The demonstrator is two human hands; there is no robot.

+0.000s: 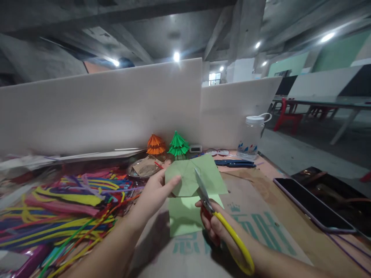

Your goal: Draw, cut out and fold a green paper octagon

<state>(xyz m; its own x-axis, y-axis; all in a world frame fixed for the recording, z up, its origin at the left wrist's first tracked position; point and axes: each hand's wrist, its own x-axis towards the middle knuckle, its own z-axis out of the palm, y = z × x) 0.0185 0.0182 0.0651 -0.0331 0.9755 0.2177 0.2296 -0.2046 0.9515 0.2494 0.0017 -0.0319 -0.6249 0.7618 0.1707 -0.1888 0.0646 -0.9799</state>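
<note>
My left hand (158, 189) pinches the left edge of a light green sheet of paper (213, 177), thumb on top. The sheet is raised above the table, and faint lines show on it. My right hand (216, 226) is closed round a pair of scissors with yellow handles (236, 239). Their blades (201, 185) point up and away from me and overlap the sheet; whether they are cutting into it I cannot tell. Beneath, another light green piece of paper (185, 220) lies on a brown printed board.
Colourful pipe cleaners (72, 204) heap on the left. Behind the paper stand an orange paper tree (155, 144) and a green paper tree (178, 144). Dark blue pliers (234, 163), a clear bottle (248, 139) and a phone (313, 206) are on the right.
</note>
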